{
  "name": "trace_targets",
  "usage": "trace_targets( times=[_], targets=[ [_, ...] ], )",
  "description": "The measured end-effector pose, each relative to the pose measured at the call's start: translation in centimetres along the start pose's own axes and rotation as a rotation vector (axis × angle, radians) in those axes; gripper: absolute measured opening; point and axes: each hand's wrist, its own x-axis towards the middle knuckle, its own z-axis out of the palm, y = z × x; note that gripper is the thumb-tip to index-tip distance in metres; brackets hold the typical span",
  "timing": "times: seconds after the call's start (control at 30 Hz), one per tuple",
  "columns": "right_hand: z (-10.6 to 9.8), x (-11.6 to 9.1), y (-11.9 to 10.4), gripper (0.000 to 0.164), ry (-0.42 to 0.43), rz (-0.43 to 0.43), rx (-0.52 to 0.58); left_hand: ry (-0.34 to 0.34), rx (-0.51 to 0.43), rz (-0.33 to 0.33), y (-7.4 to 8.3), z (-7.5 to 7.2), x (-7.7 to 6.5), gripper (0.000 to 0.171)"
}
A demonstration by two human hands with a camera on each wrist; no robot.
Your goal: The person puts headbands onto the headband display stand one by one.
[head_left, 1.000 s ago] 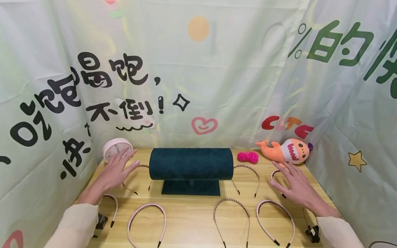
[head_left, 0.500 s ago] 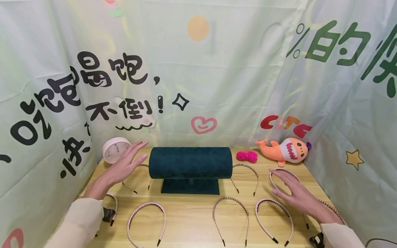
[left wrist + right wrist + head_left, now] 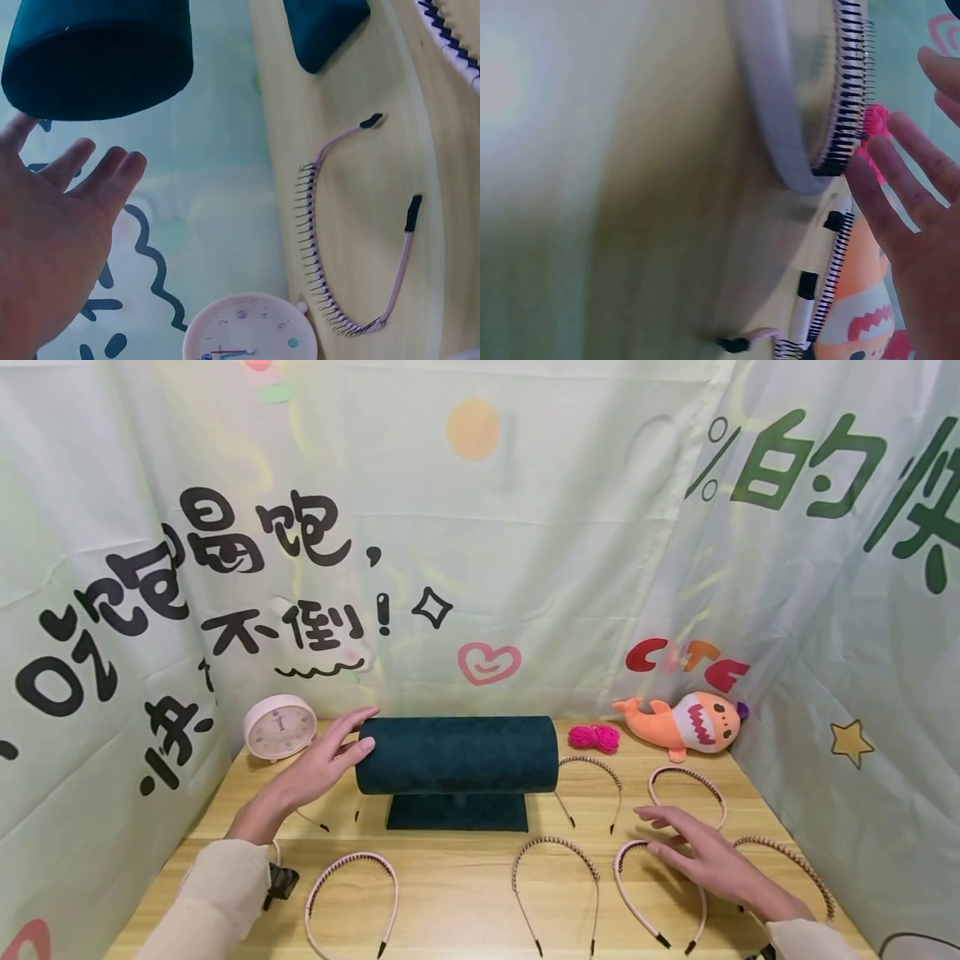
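A dark teal velvet display roll (image 3: 457,756) stands on a flat base. My left hand (image 3: 318,768) is at its left end, fingers extended, fingertips overlapping the edge. The left wrist view shows those fingers just beside the roll's round end (image 3: 97,71), palm holding nothing. My right hand (image 3: 708,856) hovers over the right side with fingers extended. Beneath it lies a pink headband (image 3: 633,918), partly hidden by the hand. In the right wrist view the fingertips come right at a toothed headband (image 3: 769,97).
Several more headbands lie around, among them a pink one (image 3: 360,857) front left and a beaded one (image 3: 557,841) front centre. Along the back are a pink clock (image 3: 280,727), a magenta yarn bundle (image 3: 594,738) and an orange plush toy (image 3: 686,725). Printed cloth (image 3: 405,443) encloses the table.
My left hand has moved right, from in front of the clock to the roll's left end. My right hand has come nearer, from beside the plush toy to over the pink headband.
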Motion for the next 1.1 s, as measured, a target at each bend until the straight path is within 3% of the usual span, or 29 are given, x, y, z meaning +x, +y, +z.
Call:
trace_targets(
  times=[0.33, 1.1],
  targets=[
    [0.4, 0.0, 1.4, 0.023, -0.089, -0.038, 0.134, 0.010, -0.078, -0.017, -0.8, 0.8, 0.1, 0.053],
    [0.9, 0.9, 3.3, 0.023, -0.074, -0.140, 0.067, 0.051, -0.152, -0.003, -1.5, 1.6, 0.2, 0.053]
  ],
)
